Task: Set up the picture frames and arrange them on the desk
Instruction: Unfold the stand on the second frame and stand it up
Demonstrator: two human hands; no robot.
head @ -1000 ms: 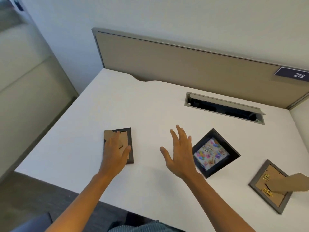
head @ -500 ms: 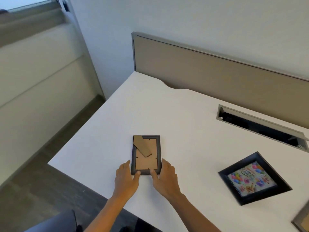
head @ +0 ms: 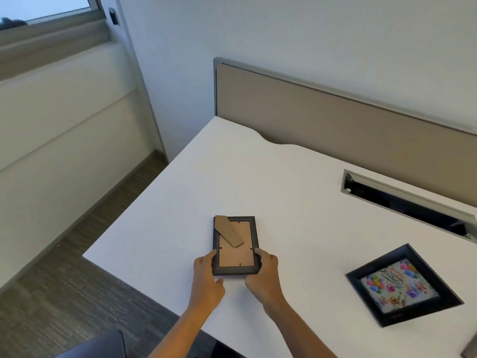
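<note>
Both hands grip the near corners of a small black rectangular picture frame [head: 235,245] lying face down on the white surface [head: 296,202], its brown cardboard back and folded stand upward: left hand [head: 206,276] curled on the left corner, right hand [head: 263,275] on the right. Forearms reach in from below. A second black frame with a colourful balloon picture [head: 404,285] lies face up, well apart to the right

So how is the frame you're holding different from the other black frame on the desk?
The held frame lies face down, showing its brown cardboard back and stand; the other frame lies face up, showing a colourful balloon picture. The left hand and right hand grip the first; nothing touches the second, which sits skewed. Both are black and rest on the desk.
</note>
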